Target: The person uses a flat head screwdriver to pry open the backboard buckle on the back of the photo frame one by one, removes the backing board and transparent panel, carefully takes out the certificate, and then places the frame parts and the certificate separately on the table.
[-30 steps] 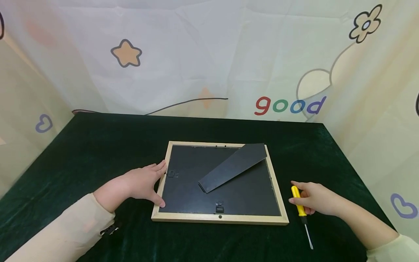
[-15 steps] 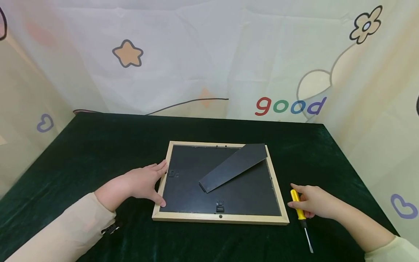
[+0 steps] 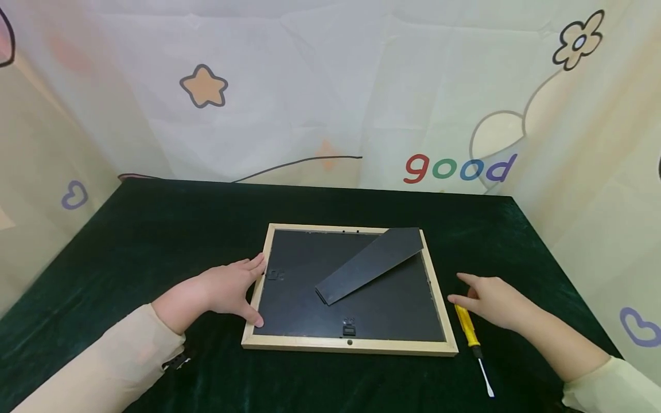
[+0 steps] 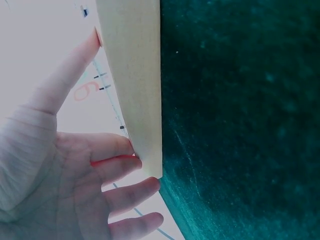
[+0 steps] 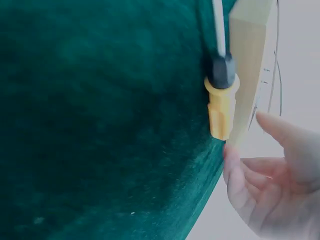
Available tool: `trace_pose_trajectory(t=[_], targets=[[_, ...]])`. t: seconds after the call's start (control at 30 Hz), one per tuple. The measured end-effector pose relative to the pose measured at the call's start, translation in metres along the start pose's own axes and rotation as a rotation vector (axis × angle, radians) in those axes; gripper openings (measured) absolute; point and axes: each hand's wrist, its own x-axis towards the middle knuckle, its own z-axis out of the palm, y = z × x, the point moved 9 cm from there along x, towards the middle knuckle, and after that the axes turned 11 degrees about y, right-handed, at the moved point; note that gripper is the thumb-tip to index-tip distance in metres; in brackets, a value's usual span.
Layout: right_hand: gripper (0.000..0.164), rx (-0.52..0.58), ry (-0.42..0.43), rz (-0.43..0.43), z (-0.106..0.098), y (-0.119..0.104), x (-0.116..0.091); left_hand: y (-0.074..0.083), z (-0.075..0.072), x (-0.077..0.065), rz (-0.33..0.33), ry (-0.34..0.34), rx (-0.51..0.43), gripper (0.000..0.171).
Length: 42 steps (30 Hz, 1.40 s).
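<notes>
A picture frame [image 3: 351, 347] with a pale wood border lies face down, its black backing [image 3: 299, 258] upward. Across the backing slants a black easel stand leg [image 3: 369, 267], reaching over the top right corner. My left hand [image 3: 227, 289] rests against the frame's left side, thumb and fingers spread; the wrist view shows the fingertips at the wooden edge [image 4: 132, 85]. To the right of the frame lies a screwdriver [image 3: 467, 327] with a yellow handle and a flat metal tip. Just above its handle end is my right hand [image 3: 493, 301], its fingers off the handle [image 5: 221, 115].
A dark green velvet cloth [image 3: 206, 223] covers the table. Behind and at both sides hangs a pale printed curtain [image 3: 310, 86] with a star, a flower and the word "good". A dark band [image 3: 175, 361] shows at the left cuff.
My right hand has let go of the screwdriver, which now lies on the cloth, and has moved up from its handle. The left hand stays at the frame.
</notes>
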Motion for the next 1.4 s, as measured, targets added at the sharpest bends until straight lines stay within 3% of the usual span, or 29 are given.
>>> trace_pose_trajectory(t=[0.1, 0.2, 0.37, 0.53, 0.63, 0.73, 0.9, 1.07, 1.4], targets=[[0.055, 0.088, 0.126, -0.064, -0.017, -0.009, 0.013, -0.001, 0.000, 0.000, -0.003, 0.000, 0.002, 0.113], [0.051, 0.235, 0.160, -0.083, -0.025, -0.015, 0.027, -0.002, 0.000, 0.000, -0.001, 0.002, 0.001, 0.114], [0.064, 0.499, 0.079, 0.006, -0.017, -0.018, 0.051, -0.002, 0.001, 0.000, 0.000, 0.002, -0.005, 0.113], [0.070, 0.835, -0.017, 0.138, -0.001, -0.023, 0.068, -0.003, 0.002, -0.002, 0.010, -0.003, -0.034, 0.112], [0.063, 1.015, -0.021, 0.205, 0.004, -0.029, 0.074, -0.004, 0.002, -0.002, 0.020, 0.001, -0.068, 0.109], [0.052, 1.118, -0.020, 0.230, 0.007, -0.036, 0.077, -0.003, 0.001, -0.002, 0.035, 0.014, -0.120, 0.104], [0.038, 1.207, -0.030, 0.240, 0.009, -0.042, 0.077, -0.006, 0.001, -0.001, 0.038, 0.034, -0.266, 0.098], [0.034, 1.224, -0.014, 0.239, 0.008, -0.044, 0.076, -0.013, 0.003, -0.001, 0.007, 0.051, -0.393, 0.096], [0.031, 1.232, 0.015, 0.239, 0.003, -0.042, 0.075, -0.019, 0.004, 0.001, -0.038, 0.076, -0.506, 0.085]])
